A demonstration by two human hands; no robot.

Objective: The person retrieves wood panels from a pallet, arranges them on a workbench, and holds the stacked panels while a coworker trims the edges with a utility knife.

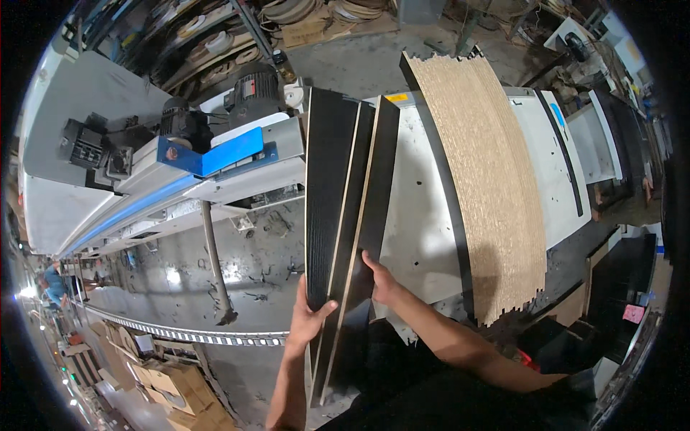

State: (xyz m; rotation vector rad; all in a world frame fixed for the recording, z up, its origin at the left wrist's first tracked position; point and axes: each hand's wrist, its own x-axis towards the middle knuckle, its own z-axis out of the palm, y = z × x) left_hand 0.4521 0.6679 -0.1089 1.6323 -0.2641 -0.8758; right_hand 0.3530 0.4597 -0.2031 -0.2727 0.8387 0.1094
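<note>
Three long black wood-grain boards [332, 172] with pale raw edges are held upright together in front of me, fanned slightly apart at the top. My left hand [309, 320] grips the stack low on its left side, with the thumb across the front. On the right side, my right hand [381, 281] presses in with its thumb up, and its other fingers are hidden behind the boards. To the right, a tall stack of thin boards [485, 172] with pale wood edges and a black side lies on a white table [420, 208].
A long machine [237, 172] with a blue strip and motors [253, 90] stands at the left. Below it runs a metal roller track [180, 329], with cardboard boxes [169, 384] beyond. Shelves with coiled edging rolls [287, 11] are at the back; more dark boards [622, 287] lie right.
</note>
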